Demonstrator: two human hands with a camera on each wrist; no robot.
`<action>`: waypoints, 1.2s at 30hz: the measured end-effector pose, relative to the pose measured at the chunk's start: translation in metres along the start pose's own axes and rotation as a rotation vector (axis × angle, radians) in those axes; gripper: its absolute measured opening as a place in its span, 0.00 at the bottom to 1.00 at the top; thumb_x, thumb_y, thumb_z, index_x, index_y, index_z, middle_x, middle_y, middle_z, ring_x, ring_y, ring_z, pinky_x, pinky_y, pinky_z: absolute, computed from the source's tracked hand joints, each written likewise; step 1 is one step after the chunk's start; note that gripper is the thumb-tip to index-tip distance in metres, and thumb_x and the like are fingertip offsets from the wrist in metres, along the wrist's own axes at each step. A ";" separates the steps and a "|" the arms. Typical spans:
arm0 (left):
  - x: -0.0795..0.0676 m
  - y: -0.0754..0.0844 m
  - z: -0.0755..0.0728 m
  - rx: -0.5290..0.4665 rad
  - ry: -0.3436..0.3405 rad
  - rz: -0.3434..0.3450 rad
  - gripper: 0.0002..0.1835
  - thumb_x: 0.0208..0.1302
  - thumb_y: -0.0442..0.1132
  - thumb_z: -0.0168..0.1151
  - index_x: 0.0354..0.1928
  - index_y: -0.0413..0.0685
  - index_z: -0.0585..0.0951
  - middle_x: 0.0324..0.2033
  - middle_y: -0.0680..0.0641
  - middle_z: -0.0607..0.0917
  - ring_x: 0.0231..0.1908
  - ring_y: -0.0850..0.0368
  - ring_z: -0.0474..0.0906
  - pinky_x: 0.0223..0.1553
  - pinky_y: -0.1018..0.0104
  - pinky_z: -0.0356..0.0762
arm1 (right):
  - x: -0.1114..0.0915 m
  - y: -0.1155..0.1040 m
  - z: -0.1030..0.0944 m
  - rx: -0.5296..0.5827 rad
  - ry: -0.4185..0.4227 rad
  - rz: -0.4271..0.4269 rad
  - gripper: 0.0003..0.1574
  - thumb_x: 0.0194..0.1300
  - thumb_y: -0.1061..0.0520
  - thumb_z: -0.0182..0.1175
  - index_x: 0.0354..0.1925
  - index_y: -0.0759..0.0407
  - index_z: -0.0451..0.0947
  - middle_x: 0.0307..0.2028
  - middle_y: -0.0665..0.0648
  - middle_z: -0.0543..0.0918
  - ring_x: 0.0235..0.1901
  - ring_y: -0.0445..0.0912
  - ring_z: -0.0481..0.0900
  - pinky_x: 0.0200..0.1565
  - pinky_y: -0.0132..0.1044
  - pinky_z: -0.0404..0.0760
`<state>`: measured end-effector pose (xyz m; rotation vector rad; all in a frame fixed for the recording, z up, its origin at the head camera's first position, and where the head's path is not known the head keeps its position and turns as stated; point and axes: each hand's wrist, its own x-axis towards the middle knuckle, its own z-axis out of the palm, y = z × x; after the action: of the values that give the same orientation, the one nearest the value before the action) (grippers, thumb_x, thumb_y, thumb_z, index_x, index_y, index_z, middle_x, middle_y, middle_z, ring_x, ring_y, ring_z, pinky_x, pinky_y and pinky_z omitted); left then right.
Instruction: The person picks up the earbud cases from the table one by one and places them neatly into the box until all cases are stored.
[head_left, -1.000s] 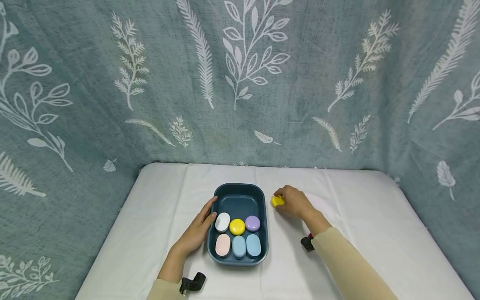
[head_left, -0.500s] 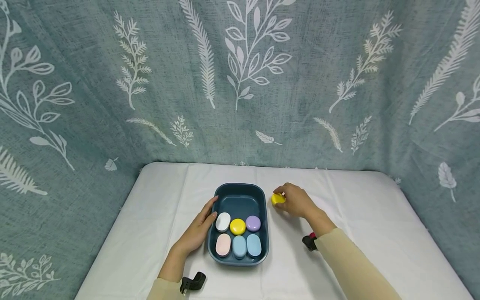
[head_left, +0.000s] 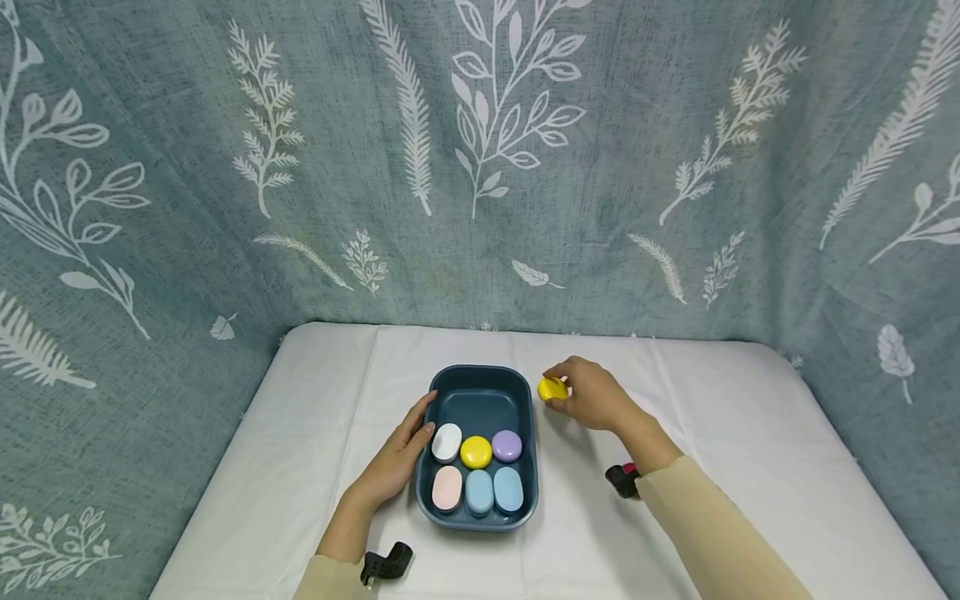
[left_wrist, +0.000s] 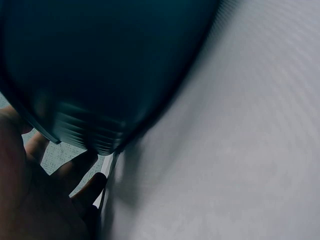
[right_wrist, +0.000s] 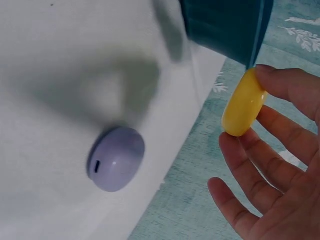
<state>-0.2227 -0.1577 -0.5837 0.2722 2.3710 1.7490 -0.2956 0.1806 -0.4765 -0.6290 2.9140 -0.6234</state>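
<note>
The yellow puck [right_wrist: 243, 105] is in the right hand [head_left: 598, 398], just outside the tray [head_left: 480, 408] on its right, near the far end. The grip is narrow: thumb and fingers pinch the puck across its rounded edge, while the little finger stands off it. It looks light and stiff, probably hard plastic, and likely to survive a small drop. The shiny skin and curved rim could let it slip or spin, so the best hold is at opposite points of the edge, with the faces left free.

The left hand [head_left: 392, 467] rests against the tray's left wall, thumb at the rim, fingers along the outside; the left wrist view is too dark to tell how hard they press. The tray, dark blue and deep-walled, sits flat on the bench [head_left: 315, 400]. Six pieces lie in its near half. The nearest row, left to right, has a pink oval [head_left: 447, 488], a slim blue oval [head_left: 480, 492] and a broad blue oval [head_left: 508, 489]; behind them are a white oval [head_left: 447, 443], a yellow disc [head_left: 476, 452] and a purple disc [head_left: 507, 446]. The right wrist view also shows a loose purple piece [right_wrist: 117, 159] on the bench, a small dark slot in its side.
</note>
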 end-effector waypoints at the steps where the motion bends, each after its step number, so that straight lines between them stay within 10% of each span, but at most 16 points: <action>1: 0.000 0.001 0.000 0.000 -0.001 0.002 0.28 0.82 0.60 0.43 0.79 0.86 0.54 0.83 0.55 0.51 0.82 0.49 0.47 0.81 0.40 0.45 | -0.001 -0.002 -0.002 -0.002 0.004 -0.007 0.27 0.62 0.54 0.74 0.58 0.62 0.84 0.51 0.62 0.85 0.49 0.58 0.84 0.53 0.53 0.84; 36: -0.002 0.005 0.000 -0.002 0.002 -0.014 0.27 0.82 0.60 0.44 0.78 0.87 0.55 0.83 0.54 0.52 0.82 0.48 0.47 0.81 0.40 0.47 | 0.015 -0.052 0.014 0.011 -0.078 -0.117 0.26 0.66 0.53 0.72 0.60 0.59 0.83 0.57 0.58 0.83 0.52 0.50 0.81 0.58 0.49 0.83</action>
<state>-0.2209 -0.1571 -0.5790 0.2524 2.3664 1.7464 -0.2872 0.1259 -0.4678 -0.8078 2.8160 -0.6122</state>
